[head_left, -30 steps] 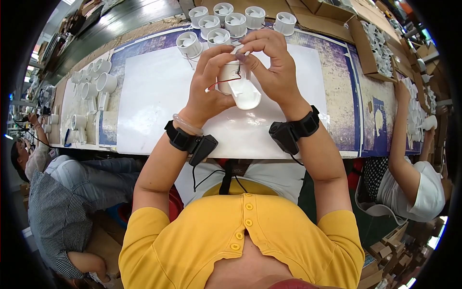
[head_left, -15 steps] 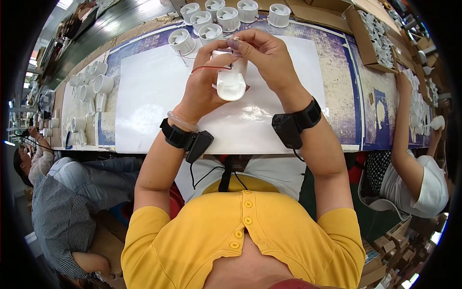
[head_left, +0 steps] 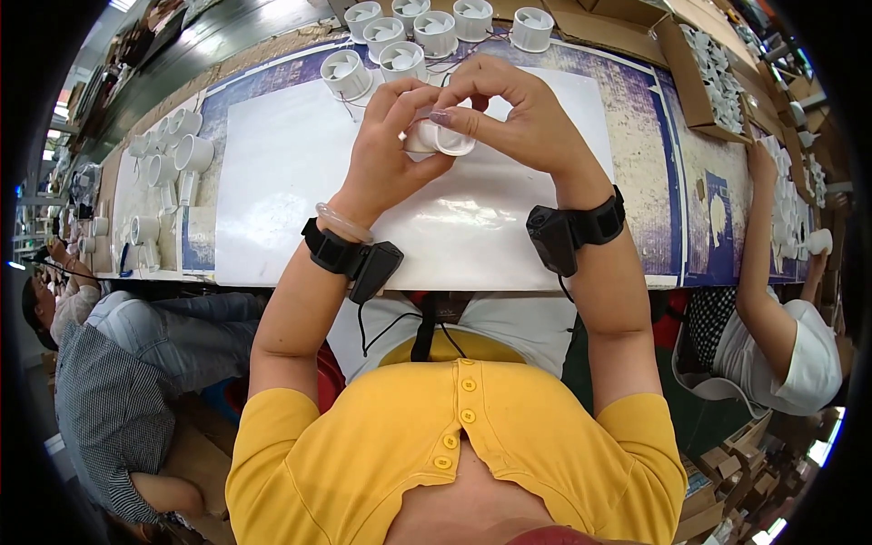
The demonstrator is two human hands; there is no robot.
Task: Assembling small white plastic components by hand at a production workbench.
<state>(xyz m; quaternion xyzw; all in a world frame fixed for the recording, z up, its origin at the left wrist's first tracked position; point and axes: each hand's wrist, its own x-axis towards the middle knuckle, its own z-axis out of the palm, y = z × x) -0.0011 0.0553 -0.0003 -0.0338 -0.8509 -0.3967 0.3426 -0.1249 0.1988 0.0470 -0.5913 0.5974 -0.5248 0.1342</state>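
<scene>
Above the white sheet (head_left: 309, 182) I hold a white plastic housing (head_left: 453, 143) between my two hands. My left hand (head_left: 386, 150) is closed round its left side, thumb underneath and fingers over the top. From the right, my right hand (head_left: 518, 118) curls over it, with the thumb laid across the upper part and the index finger bent close to it. The rounded end of the housing faces me. Its far part is hidden behind my fingers, and a short dark wire shows beyond them. Both wrists wear black straps with small black boxes.
Several white round fan units (head_left: 436, 34) stand along the far edge. More white cups with handles (head_left: 193, 154) are at the left. A cardboard box (head_left: 695, 82) of small white parts sits far right. Co-workers sit on both sides; one person's arm (head_left: 761, 218) reaches in at the right.
The housing has tipped, so its open tray-like end no longer hangs toward me and only a rounded end shows. The red wire is now out of sight. My right wrist has shifted slightly right.
</scene>
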